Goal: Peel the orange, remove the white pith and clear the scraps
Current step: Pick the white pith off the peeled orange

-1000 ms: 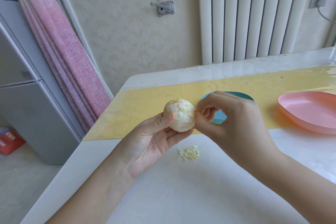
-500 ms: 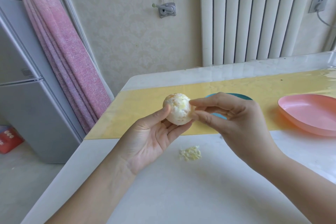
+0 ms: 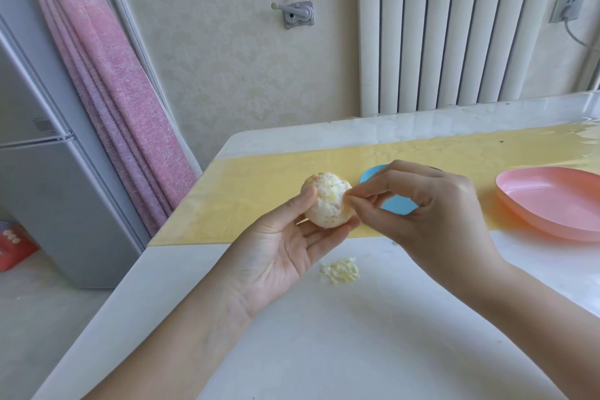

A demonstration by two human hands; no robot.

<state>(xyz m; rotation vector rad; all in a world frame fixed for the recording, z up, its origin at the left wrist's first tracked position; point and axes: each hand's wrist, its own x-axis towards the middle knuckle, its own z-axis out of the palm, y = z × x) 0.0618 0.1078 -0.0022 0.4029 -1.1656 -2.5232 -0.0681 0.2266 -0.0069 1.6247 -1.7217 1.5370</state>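
HOME DINING CORNER: A grey refrigerator [image 3: 42, 188] stands beside a pink curtain [image 3: 107, 91]. Cream patterned wallpaper [image 3: 227, 68] carries a clothes-airer winch [image 3: 297, 14], a white column radiator [image 3: 454, 29] and a plugged-in wall socket [image 3: 567, 7]. On the white table [image 3: 357, 351], a yellow mat [image 3: 259, 191] bears a pink plastic dish [image 3: 552, 201] and a blue dish [image 3: 397, 205]. Above it, a left hand [image 3: 276, 256] holds a peeled orange [image 3: 324, 204], which a right hand [image 3: 431, 204] pinches.

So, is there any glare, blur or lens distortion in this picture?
Head view: glare washes out the glossy yellow table mat at its far right end; head view: the wide lens tilts the white ribbed radiator and the grey fridge outward; head view: the pale peeled round orange is fairly sharp, without motion blur.
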